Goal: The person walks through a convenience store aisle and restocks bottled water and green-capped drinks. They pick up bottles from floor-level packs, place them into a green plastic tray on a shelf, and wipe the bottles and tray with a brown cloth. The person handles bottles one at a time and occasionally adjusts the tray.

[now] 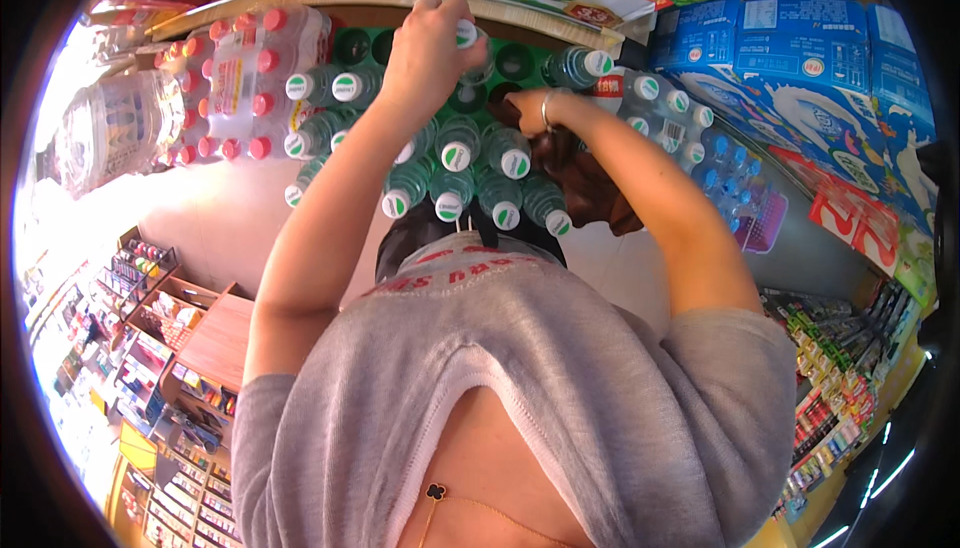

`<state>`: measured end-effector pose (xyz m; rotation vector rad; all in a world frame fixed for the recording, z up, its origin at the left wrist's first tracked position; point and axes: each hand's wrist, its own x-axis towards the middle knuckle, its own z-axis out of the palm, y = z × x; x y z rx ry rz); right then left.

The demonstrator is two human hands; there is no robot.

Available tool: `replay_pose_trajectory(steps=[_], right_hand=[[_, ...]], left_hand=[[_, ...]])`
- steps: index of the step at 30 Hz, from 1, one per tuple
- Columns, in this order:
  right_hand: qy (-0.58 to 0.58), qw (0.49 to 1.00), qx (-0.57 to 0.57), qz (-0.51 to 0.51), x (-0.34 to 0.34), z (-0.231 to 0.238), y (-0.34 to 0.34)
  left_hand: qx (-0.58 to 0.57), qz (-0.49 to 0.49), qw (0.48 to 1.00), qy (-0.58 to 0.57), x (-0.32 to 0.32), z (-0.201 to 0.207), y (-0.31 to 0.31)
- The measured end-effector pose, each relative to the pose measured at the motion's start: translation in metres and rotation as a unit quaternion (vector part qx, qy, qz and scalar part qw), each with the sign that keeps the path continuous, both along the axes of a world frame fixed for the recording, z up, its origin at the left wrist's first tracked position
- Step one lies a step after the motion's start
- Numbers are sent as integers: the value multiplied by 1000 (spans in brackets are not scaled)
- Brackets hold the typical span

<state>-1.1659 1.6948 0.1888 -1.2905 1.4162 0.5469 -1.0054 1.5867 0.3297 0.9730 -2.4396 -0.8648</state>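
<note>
Above the green base with round dark pockets (516, 60): our left hand (432, 48) has its fingers curled around a clear plastic bottle with a white cap (466, 34), near the far edge.
Brown cloth: our right hand (527, 113) grasps a dark brown, crumpled cloth (592, 186) that hangs below our wrist; the fingertips are partly hidden.
Nearer us: clear bottles with white-and-green caps (452, 188) stand in rows.
Left side: we see wrapped clear bottles with red caps (263, 104).
Right side: large blue printed cartons (800, 63) are stacked.
</note>
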Motion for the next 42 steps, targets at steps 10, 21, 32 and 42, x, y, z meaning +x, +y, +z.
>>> replay_pose_trajectory(steps=[10,21,32,42], right_hand=[[15,994,-83,64,4,-34,-1],[137,969,-109,172,31,-17,-24],[77,973,-214,-38,-25,142,68],[-206,812,-261,-479,-100,259,202]], left_hand=[[18,19,1000,-1,-8,-2,7],[25,24,999,-17,-4,0,12],[-6,49,998,31,24,-9,-17],[58,-68,993,74,9,35,23]])
